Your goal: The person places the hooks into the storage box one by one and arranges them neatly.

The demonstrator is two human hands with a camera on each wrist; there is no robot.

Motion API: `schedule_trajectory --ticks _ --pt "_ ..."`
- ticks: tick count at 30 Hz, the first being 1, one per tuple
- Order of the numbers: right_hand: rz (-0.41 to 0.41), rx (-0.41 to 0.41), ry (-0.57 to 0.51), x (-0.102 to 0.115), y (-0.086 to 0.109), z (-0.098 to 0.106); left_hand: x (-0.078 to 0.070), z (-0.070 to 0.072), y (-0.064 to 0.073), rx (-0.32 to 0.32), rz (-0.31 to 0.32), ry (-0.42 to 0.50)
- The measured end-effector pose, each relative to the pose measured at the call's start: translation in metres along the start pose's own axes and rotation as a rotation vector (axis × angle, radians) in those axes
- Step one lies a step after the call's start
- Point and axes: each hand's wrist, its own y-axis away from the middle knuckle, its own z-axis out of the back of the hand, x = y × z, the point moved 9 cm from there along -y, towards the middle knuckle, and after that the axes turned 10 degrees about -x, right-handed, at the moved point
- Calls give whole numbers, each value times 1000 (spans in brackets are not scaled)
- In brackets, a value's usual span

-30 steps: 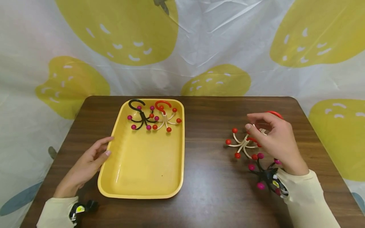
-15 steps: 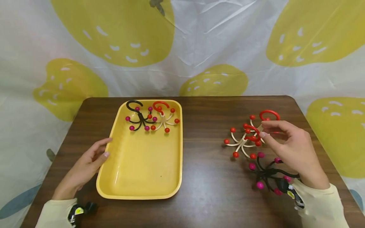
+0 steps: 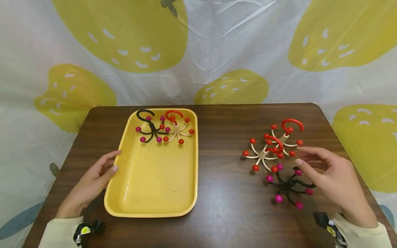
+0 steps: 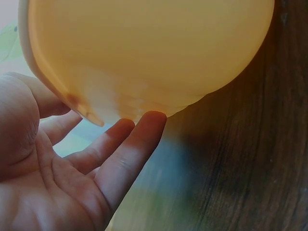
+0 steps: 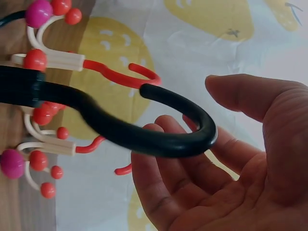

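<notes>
My right hand (image 3: pixel 332 175) hovers at the right with thumb and fingers apart and nothing gripped. Its fingertips are beside the black multi-arm hook hanger (image 3: pixel 287 186), which has magenta ball tips. In the right wrist view, that hanger's curved black hook (image 5: pixel 159 139) reaches into the space between thumb and fingers. Two cream hangers with red hooks and red balls, a front one (image 3: pixel 263 153) and a rear one (image 3: pixel 283 137), stand just behind. At the left, my left hand (image 3: pixel 93 181) rests its fingers, fairly straight, against the side of the yellow tray (image 3: pixel 115 203).
Inside the tray's far end stand a black hanger with magenta balls (image 3: pixel 152 128) and a cream-and-red hanger (image 3: pixel 176 130), side by side with arms overlapping. A brown wooden table (image 3: pixel 223 193) lies below, and a lemon-print cloth (image 3: pixel 229 51) hangs along its back edge.
My right hand has come away from the rear cream hanger, moving toward the front right beside the black one, so the rear hanger shows fully. My left hand stays at the tray.
</notes>
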Motion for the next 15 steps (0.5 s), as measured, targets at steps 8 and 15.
schedule_trajectory --ticks 8,15 --pt "-22 15 -27 -12 17 2 1 0 0 6 18 -1" --pt "-116 22 -33 -25 29 3 1 0 0 6 20 1"
